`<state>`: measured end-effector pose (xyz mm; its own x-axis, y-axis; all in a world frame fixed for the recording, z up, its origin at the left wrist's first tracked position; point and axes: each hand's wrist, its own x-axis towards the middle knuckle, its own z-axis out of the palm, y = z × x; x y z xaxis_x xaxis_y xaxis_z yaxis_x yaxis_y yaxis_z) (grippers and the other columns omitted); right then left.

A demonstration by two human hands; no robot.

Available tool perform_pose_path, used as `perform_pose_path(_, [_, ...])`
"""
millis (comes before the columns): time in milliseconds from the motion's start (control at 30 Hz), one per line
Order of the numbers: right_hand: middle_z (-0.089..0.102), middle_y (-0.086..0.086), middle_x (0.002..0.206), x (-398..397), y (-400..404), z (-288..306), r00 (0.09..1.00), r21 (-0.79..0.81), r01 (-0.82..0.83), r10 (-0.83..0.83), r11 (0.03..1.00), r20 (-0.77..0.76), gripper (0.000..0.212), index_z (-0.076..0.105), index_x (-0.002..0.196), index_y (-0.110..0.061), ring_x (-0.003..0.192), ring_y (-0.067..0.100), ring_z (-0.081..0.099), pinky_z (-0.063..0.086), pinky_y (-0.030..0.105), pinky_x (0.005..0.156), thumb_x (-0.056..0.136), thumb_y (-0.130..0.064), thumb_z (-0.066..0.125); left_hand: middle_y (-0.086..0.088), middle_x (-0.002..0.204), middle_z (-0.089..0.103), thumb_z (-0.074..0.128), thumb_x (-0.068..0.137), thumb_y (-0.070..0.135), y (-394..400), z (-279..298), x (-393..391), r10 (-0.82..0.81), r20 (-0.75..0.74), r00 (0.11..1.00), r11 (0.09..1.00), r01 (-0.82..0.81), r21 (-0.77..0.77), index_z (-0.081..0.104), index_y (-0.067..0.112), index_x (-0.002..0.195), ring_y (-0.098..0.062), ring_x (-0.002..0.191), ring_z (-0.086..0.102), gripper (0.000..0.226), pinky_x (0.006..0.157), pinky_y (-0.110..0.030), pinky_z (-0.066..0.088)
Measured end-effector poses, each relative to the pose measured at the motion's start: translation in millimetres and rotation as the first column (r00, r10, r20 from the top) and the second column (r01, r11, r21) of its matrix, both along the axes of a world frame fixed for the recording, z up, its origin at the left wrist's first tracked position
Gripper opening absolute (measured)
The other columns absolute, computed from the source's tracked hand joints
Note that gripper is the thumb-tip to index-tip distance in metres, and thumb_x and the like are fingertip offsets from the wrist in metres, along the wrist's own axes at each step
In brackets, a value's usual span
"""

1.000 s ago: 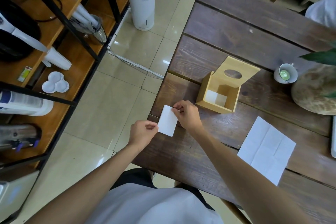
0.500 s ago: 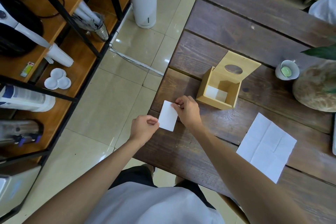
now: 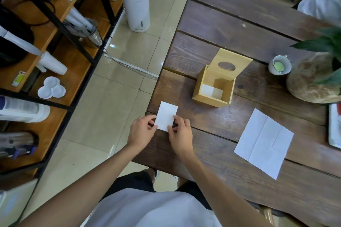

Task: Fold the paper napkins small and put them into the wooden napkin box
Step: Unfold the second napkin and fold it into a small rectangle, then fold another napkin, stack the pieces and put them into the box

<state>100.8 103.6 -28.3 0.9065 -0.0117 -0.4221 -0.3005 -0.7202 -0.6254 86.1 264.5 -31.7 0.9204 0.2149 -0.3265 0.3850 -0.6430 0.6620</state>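
Observation:
A small folded white napkin [image 3: 166, 115] lies at the left corner of the dark wooden table [image 3: 230, 24]. My left hand [image 3: 141, 131] pinches its near left corner. My right hand [image 3: 180, 131] pinches its near right corner. Beyond them to the right stands the wooden napkin box [image 3: 214, 86], its lid with an oval hole tipped open at the back. A folded white napkin [image 3: 211, 91] lies flat inside it. An unfolded creased napkin [image 3: 263, 143] lies flat on the table to the right of my hands.
A small white cup [image 3: 279, 65] with something green in it and a round mottled plant pot [image 3: 310, 79] stand at the right. A white tray edge [image 3: 334, 127] shows far right. A white tower fan [image 3: 136, 0] and wooden shelves [image 3: 46, 46] stand left of the table.
My right hand has slid from the napkin's far edge down to its near right corner. The napkin now lies lengthwise away from me, with both hands at its near end.

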Motion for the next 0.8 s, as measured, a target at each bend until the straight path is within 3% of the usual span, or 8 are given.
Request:
perform_pose_path(133, [0.048, 0.003, 0.139, 3, 3, 0, 1.0, 0.016, 0.016, -0.016, 1.0, -0.001, 0.046, 0.049, 0.143, -0.018, 0.094, 0.007, 0.059, 0.052, 0.023, 0.091, 0.099, -0.023, 0.062, 0.002, 0.091, 0.073, 0.075, 0.085, 0.017, 0, 0, 5, 0.01, 0.003, 1.0, 1.0, -0.01, 0.022, 0.072, 0.017, 0.117, -0.012, 0.067, 0.065, 0.032, 0.077, -0.034, 0.057])
perform_pose_path(267, [0.048, 0.002, 0.138, 4, -1, 4, 1.0, 0.039, -0.016, 0.016, 0.999, -0.008, 0.047, 0.05, 0.143, -0.017, 0.094, 0.005, 0.058, 0.053, 0.023, 0.092, 0.099, -0.023, 0.062, 0.001, 0.094, 0.073, 0.073, 0.085, 0.018, -3, 2, 5, 0.005, 0.001, 1.0, 0.998, -0.005, 0.063, 0.071, 0.016, 0.112, -0.013, 0.066, 0.065, 0.026, 0.073, -0.035, 0.057])
perform_pose_path(467, [0.059, 0.0, 0.121, -6, -52, 21, 0.983, 0.027, -0.16, 0.157, 0.987, 0.091, 0.027, 0.063, 0.124, -0.019, 0.093, 0.008, 0.062, 0.057, 0.028, 0.09, 0.097, -0.018, 0.062, 0.001, 0.107, 0.066, 0.064, 0.089, 0.025, -28, 20, 2, -0.024, 0.041, 0.999, 0.988, 0.018, 0.156, 0.063, 0.021, 0.12, -0.023, 0.079, 0.067, 0.03, 0.067, -0.031, 0.046])
perform_pose_path(633, [0.059, -0.004, 0.1, -27, -137, 28, 0.986, -0.052, -0.097, 0.103, 0.994, 0.134, 0.012, 0.069, 0.104, -0.016, 0.082, 0.014, 0.064, 0.057, 0.034, 0.082, 0.094, -0.015, 0.063, 0.005, 0.107, 0.066, 0.064, 0.091, 0.022, -84, 35, 11, -0.268, 0.103, 0.958, 0.958, 0.254, 0.131, 0.067, 0.022, 0.115, -0.016, 0.092, 0.066, 0.025, 0.07, -0.028, 0.05])
perform_pose_path(800, [0.059, -0.008, 0.098, -51, -227, 27, 0.985, -0.052, 0.117, -0.109, 0.992, 0.137, 0.012, 0.07, 0.096, -0.022, 0.085, 0.014, 0.066, 0.057, 0.039, 0.08, 0.092, -0.013, 0.062, 0.009, 0.106, 0.065, 0.061, 0.095, 0.028, -162, 40, 18, -0.483, 0.047, 0.875, 0.872, 0.475, 0.121, 0.069, 0.025, 0.11, -0.01, 0.099, 0.061, 0.017, 0.079, -0.026, 0.053])
